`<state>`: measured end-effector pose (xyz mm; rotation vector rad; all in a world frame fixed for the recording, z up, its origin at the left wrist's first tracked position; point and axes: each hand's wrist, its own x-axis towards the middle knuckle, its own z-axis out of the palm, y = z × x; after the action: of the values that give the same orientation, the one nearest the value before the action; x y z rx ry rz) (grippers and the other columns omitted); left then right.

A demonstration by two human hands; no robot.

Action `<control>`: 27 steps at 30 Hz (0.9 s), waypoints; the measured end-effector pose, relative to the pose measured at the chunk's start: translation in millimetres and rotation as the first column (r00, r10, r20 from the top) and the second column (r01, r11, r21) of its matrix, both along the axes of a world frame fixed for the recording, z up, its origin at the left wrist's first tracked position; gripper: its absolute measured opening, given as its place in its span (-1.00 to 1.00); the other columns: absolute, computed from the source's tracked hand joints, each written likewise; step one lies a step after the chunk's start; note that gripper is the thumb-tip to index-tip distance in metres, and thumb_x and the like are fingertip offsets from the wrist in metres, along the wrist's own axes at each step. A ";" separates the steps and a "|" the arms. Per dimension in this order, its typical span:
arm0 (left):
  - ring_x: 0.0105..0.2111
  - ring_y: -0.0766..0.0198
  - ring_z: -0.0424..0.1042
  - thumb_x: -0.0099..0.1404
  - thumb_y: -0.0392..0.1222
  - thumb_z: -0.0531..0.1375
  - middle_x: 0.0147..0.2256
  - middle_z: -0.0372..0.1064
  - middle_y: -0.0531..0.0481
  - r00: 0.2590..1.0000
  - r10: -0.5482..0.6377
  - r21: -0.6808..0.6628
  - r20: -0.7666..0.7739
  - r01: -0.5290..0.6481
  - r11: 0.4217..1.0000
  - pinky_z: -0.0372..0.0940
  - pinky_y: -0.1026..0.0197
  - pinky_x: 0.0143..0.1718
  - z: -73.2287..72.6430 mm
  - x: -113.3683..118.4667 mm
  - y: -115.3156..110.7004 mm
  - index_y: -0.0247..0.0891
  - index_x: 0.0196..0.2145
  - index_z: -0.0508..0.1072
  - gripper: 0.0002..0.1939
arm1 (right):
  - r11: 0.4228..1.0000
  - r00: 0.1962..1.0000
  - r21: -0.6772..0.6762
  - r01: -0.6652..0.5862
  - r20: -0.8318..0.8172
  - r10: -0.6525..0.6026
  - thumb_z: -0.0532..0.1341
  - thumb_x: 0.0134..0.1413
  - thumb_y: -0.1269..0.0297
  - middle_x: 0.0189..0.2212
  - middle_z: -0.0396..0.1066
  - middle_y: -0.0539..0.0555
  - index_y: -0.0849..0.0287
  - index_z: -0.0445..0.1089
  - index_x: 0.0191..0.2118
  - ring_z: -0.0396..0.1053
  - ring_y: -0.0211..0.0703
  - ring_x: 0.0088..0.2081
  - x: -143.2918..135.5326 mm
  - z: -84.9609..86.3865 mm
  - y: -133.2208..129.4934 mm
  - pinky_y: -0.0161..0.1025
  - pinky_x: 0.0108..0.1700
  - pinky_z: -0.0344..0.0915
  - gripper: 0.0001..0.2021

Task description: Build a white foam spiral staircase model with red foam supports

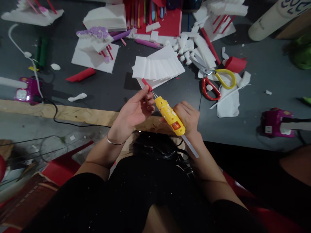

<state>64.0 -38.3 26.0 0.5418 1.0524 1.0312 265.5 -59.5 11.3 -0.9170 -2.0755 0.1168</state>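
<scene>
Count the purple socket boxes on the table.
2: one box is left of the left hand, near the front edge of the table; the other box is right of the right hand. No others show.

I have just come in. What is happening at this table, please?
A person is working with a yellow glue gun, held in the right hand. The left hand pinches a small red strip right by the nozzle; whether they touch is hard to tell. Just beyond lies a stepped white piece. Scissors lie open to the right, among white scraps.
</scene>
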 end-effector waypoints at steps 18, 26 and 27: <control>-0.55 0.50 0.19 0.11 -0.17 0.53 -0.48 0.31 0.11 0.948 0.277 0.208 -0.154 -0.243 0.947 0.14 0.38 -0.56 -34.0 -22.8 0.9 -0.21 -0.46 0.45 -0.69 | 0.923 0.902 -0.126 0.363 0.298 -0.314 0.11 0.36 -0.22 -0.34 0.38 0.11 0.04 0.21 -0.28 0.37 0.02 -0.26 33.1 -13.7 14.0 -0.02 -0.19 0.33 -0.59; -0.46 0.38 0.28 0.07 -0.22 0.46 -0.45 0.42 0.11 0.758 0.394 0.439 -0.520 -0.158 0.884 0.24 0.27 -0.38 -52.0 -27.4 8.6 -0.17 -0.46 0.45 -0.77 | 0.869 0.873 -0.207 0.450 0.306 -0.379 0.25 0.27 -0.12 -0.20 0.40 0.26 0.12 0.30 -0.10 0.42 0.26 -0.07 59.4 -32.4 48.7 0.23 -0.06 0.43 -0.61; -0.46 0.37 0.28 0.08 -0.22 0.45 -0.45 0.42 0.11 0.741 0.391 0.442 -0.547 -0.142 0.886 0.25 0.27 -0.38 -52.1 -26.6 9.0 -0.17 -0.45 0.45 -0.78 | 0.865 0.874 -0.212 0.454 0.297 -0.385 0.27 0.25 -0.09 -0.19 0.40 0.27 0.12 0.31 -0.08 0.42 0.28 -0.06 61.1 -35.6 53.2 0.25 -0.05 0.43 -0.62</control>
<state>37.4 -29.3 -26.2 1.1268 1.5693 1.3722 326.5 -6.3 -24.3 -1.6150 -2.0552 0.0609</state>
